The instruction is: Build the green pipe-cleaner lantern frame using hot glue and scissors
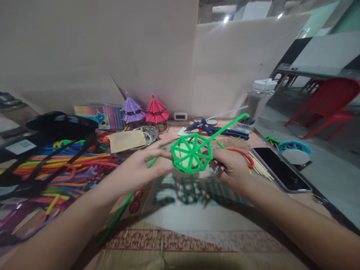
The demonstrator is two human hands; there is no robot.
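Observation:
A green pipe-cleaner frame (191, 153), shaped like a wheel with spokes, is held above the cardboard sheet (197, 225). My left hand (143, 165) grips its left rim with thumb and fingers pinched. My right hand (232, 165) is closed on its right side, where a long green stem (230, 123) runs up and to the right. Under my right hand, something metallic shows between the fingers, too hidden to name.
A heap of coloured pipe cleaners (62, 165) lies at the left. Purple (131, 108) and pink (156, 110) paper pagodas stand at the back, with a metal bowl (147, 134) and blue glue gun (213, 129). A phone (281, 168) lies right, near the table edge.

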